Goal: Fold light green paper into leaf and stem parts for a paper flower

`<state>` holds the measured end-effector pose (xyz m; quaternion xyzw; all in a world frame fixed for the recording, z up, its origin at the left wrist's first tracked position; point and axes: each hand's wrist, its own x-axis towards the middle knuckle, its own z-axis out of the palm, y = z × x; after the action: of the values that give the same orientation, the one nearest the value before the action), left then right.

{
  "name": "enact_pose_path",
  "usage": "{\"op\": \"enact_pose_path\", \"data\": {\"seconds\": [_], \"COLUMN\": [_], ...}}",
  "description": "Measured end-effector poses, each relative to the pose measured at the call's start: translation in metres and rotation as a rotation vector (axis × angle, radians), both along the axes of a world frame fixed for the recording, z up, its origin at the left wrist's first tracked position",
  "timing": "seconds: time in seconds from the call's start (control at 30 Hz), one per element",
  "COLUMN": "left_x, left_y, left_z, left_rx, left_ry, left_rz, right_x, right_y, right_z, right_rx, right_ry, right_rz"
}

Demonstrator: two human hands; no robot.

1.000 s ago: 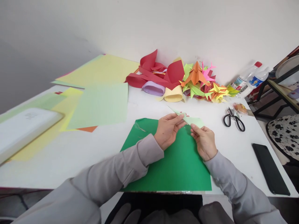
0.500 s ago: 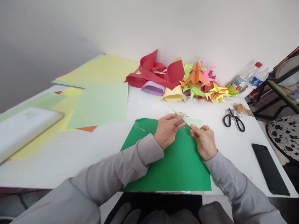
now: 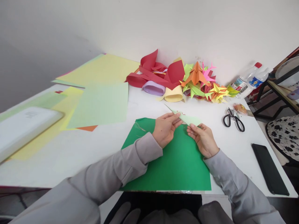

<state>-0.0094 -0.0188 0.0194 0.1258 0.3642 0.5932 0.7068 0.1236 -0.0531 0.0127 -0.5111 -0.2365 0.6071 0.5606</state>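
Clock: read from the middle of the green sheet [image 3: 173, 165].
Pale green paper [image 3: 191, 120]: one o'clock, held over the sheet's far edge; we judge a tear or skewed bend possible here, should our hands pull unevenly.
Thin point [image 3: 170, 109]: narrow, tapering, unsupported; we think a careless brush could crumple it.
Left hand [image 3: 163, 129]: twelve o'clock, thumb and fingers pinching the paper near its middle; too hard a squeeze might leave a stray crease.
Right hand [image 3: 205, 141]: two o'clock, thumb and fingers pinching the near edge; a slip could let layers shift, though we cannot make any out.
Green sheet: flat, smooth, whitish marks at eleven o'clock.
Red paper [image 3: 175, 74]: twelve o'clock, matte, broad curled bands.
Paper stars [image 3: 196, 76]: one o'clock, crisp, sharp-pointed.
Scissors [image 3: 239, 123]: two o'clock, black looped handles.
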Motion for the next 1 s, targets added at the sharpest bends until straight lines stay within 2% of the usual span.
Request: {"op": "enact_pose_path", "data": {"seconds": [0.3, 0.4, 0.53, 0.63, 0.8, 1.0], "left_x": [0.0, 0.0, 0.0, 0.0, -0.003, -0.005], "left_y": [0.001, -0.001, -0.005, -0.007, -0.008, -0.007], "left_z": [0.001, 0.0, 0.0, 0.002, 0.006, 0.005], "left_rx": [0.025, 0.076, 0.199, 0.292, 0.384, 0.401], "left_ry": [0.015, 0.052, 0.126, 0.175, 0.199, 0.192], "left_rz": [-0.015, -0.04, -0.093, -0.132, -0.177, -0.208], "right_x": [0.0, 0.001, 0.011, 0.02, 0.022, 0.016], "right_y": [-0.001, 0.0, 0.004, 0.007, 0.003, 0.0], "right_z": [-0.001, 0.002, 0.006, 0.01, 0.016, 0.016], "right_rx": [0.028, 0.064, 0.143, 0.227, 0.27, 0.321], "right_ry": [-0.032, -0.05, -0.157, -0.245, -0.357, -0.445], "right_rz": [-0.001, 0.022, -0.021, 0.024, 0.157, 0.076]}}
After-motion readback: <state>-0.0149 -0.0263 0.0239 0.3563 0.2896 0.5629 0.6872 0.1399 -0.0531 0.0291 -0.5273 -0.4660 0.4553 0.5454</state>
